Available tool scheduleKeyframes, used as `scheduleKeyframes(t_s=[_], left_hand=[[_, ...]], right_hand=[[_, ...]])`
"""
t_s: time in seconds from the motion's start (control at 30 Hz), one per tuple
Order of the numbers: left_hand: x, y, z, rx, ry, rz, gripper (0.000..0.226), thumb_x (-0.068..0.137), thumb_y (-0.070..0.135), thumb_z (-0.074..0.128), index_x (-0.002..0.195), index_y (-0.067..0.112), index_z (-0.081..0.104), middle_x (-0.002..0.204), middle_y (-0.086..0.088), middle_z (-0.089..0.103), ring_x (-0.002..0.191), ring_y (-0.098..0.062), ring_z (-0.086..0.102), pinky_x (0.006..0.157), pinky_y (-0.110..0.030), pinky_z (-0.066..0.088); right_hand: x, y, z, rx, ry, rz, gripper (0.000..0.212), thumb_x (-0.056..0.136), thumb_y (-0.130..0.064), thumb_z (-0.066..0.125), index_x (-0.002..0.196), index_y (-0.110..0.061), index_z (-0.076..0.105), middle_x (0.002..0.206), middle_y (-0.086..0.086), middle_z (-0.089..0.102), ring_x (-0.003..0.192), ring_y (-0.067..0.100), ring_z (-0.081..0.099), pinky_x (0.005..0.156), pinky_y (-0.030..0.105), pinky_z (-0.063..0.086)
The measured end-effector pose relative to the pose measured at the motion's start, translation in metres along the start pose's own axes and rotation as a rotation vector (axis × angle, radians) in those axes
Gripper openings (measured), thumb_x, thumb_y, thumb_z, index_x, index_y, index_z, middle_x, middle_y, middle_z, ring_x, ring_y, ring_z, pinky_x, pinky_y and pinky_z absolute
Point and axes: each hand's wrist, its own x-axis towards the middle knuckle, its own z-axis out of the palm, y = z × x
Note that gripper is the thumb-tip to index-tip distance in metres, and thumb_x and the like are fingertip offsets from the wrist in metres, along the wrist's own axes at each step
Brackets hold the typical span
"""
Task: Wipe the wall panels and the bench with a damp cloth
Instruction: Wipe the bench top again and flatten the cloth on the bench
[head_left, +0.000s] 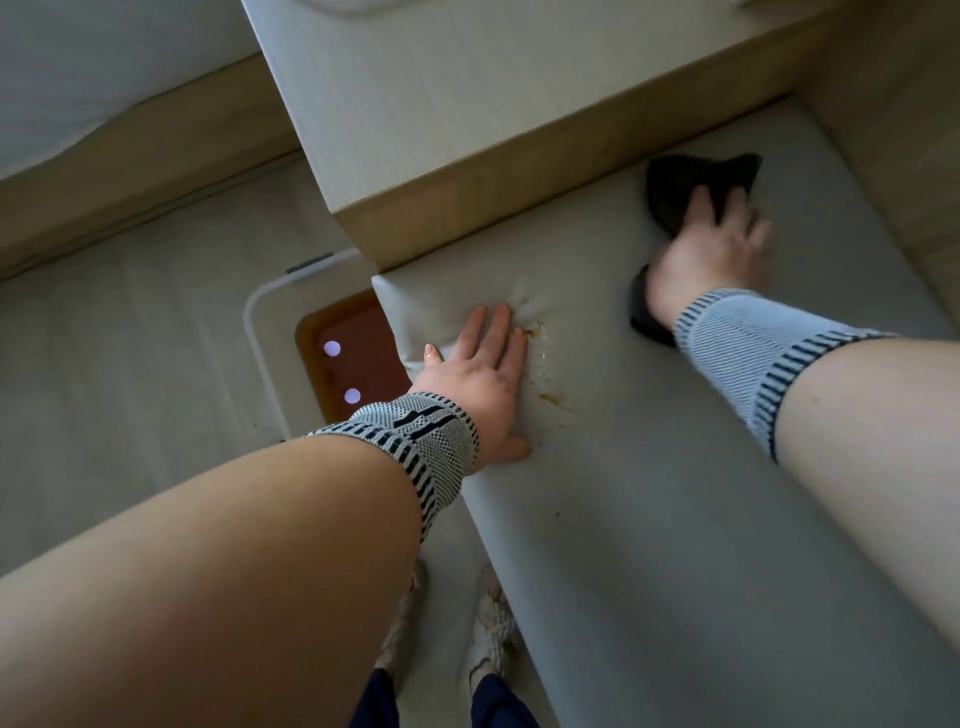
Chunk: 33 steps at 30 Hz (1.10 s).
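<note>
While the bench is mid-wipe, these lines give its state.

Cloth: the dark cloth (691, 187) lies on the bench cushion (649, 493) at about 2 o'clock, close to the back corner where the wood panels meet.
Right hand: the right hand (711, 254) presses down on the cloth, fingers spread over it; it is blurred, so whether they curl round the fabric I cannot tell.
Left hand: the left hand (480, 379) lies flat near the cushion's front corner, fingers straight, holding nothing.
Done, as I judge: nothing on the cushion shows which parts have been wiped.
Left, as I judge: the yellowish stain (543, 364) just beside the left fingertips, at 12 o'clock of centre, is untouched; the wood panel (467, 208) and the side wall (893, 130) show no sign either way.
Edges: the cushion's front edge runs from 11 to 6 o'clock; the white bin (270, 332) stands on the floor just beyond the corner at 10 o'clock.
Room: open cushion lies between the hands and toward 5 o'clock; the back corner is tight.
</note>
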Motion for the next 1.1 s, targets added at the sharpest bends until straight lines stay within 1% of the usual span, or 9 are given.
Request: scheduleKeyframes(t_s=[0.1,0.23,0.4,0.47,0.7,0.83,0.93,1.03,1.1], left_hand=[[-0.003,-0.003,0.003,-0.01,0.057,0.028,0.118,0.083,0.058,0.067,0.156,0.014,-0.014,0.161,-0.003,-0.027,0.148,-0.024,-0.024,0.118,-0.062,0.011],[-0.014,-0.009,0.009,-0.058,0.185,0.072,0.118,0.081,0.06,0.068,0.157,0.015,-0.009,0.163,-0.003,-0.02,0.15,-0.022,-0.017,0.119,-0.057,0.011],[-0.034,-0.043,0.027,-0.051,0.296,0.012,0.095,0.093,0.062,0.045,0.157,0.015,-0.008,0.163,-0.003,-0.022,0.15,-0.021,-0.018,0.123,-0.044,0.003],[-0.041,-0.06,0.032,-0.061,0.284,-0.04,0.089,0.097,0.061,0.037,0.156,0.018,-0.013,0.162,-0.001,-0.025,0.15,-0.019,-0.02,0.122,-0.042,0.002],[-0.049,-0.078,0.036,-0.226,0.372,-0.158,0.079,0.1,0.04,0.042,0.157,0.016,-0.006,0.164,0.0,-0.017,0.151,-0.016,-0.013,0.123,-0.04,0.003],[-0.055,-0.08,0.037,-0.245,0.449,-0.108,0.067,0.096,0.028,0.046,0.156,0.015,0.018,0.166,-0.003,0.0,0.152,-0.019,-0.003,0.122,-0.043,0.009],[-0.055,-0.064,0.042,-0.281,0.414,0.0,0.063,0.098,0.024,0.047,0.154,0.014,0.022,0.165,-0.002,0.002,0.148,-0.025,0.018,0.12,-0.04,0.015],[-0.051,-0.058,0.033,-0.536,0.445,-0.145,0.056,0.097,0.019,0.046,0.149,0.014,0.027,0.164,0.002,0.006,0.136,-0.03,0.041,0.11,-0.039,0.033],[-0.047,-0.062,0.027,-0.587,0.453,-0.237,0.059,0.094,0.012,0.044,0.15,0.017,0.025,0.164,0.006,0.006,0.135,-0.03,0.042,0.107,-0.04,0.034]], right_hand=[[-0.032,-0.043,0.013,-0.039,-0.089,-0.313,0.073,0.093,-0.017,0.049,0.154,-0.003,0.011,0.161,0.02,0.003,0.148,0.036,0.002,0.12,0.035,-0.002],[-0.052,-0.061,0.021,-0.068,-0.171,-0.677,0.068,0.096,-0.016,0.046,0.155,-0.014,0.014,0.163,0.008,0.0,0.149,0.027,0.001,0.119,0.028,0.001],[-0.031,-0.013,0.01,0.101,-0.025,-0.207,0.066,0.09,-0.004,0.049,0.152,-0.011,0.027,0.161,0.013,0.012,0.147,0.031,0.015,0.119,0.034,0.015],[-0.042,-0.027,0.013,0.125,-0.008,-0.141,0.065,0.09,-0.003,0.046,0.152,-0.012,0.028,0.161,0.013,0.011,0.147,0.031,0.015,0.119,0.033,0.015],[-0.099,-0.114,0.034,0.078,-0.22,-0.798,0.062,0.095,-0.009,0.043,0.152,-0.025,0.027,0.163,-0.002,0.01,0.149,0.023,0.009,0.117,0.024,0.008],[-0.124,-0.053,0.043,0.038,-0.155,-1.057,0.057,0.081,-0.014,0.035,0.133,-0.01,0.057,0.146,0.015,0.047,0.133,0.037,0.044,0.109,0.038,0.037],[-0.108,-0.009,0.044,0.014,-0.102,-0.868,0.056,0.078,-0.012,0.035,0.127,-0.001,0.061,0.137,0.024,0.053,0.123,0.046,0.052,0.098,0.055,0.048],[-0.094,-0.025,0.033,0.073,-0.022,-0.399,0.061,0.088,-0.005,0.042,0.148,-0.013,0.037,0.158,0.014,0.022,0.145,0.034,0.021,0.119,0.038,0.02],[-0.097,-0.06,0.035,0.094,-0.035,-0.352,0.066,0.09,-0.007,0.043,0.152,-0.02,0.027,0.162,0.01,0.011,0.148,0.03,0.009,0.121,0.033,0.009]])
